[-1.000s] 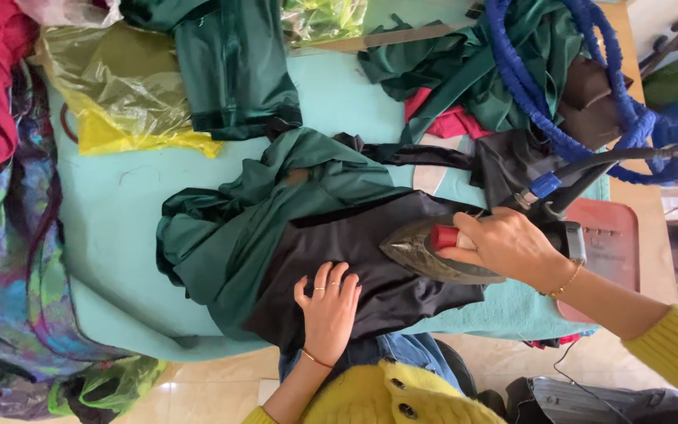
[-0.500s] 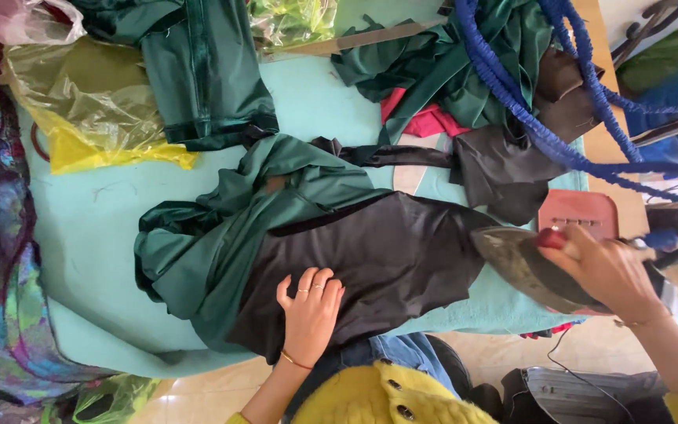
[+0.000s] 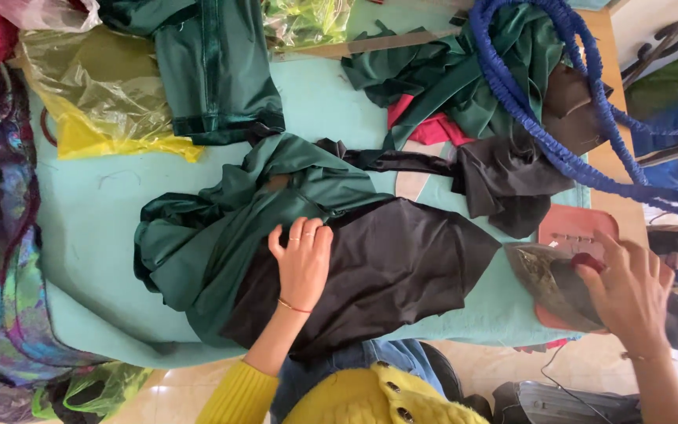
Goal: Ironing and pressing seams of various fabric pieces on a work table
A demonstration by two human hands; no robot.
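Change: iron [image 3: 551, 283] moved off black fabric [image 3: 386, 267] to frame right.
Right hand [image 3: 629, 294]: gripping iron handle.
Left hand [image 3: 304, 263]: flat, fingers together, on black fabric.
Surroundings: green garment [image 3: 221, 228] left; blue cord [image 3: 543, 118] upper right.

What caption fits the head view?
Left hand flat on black fabric; right hand on iron.
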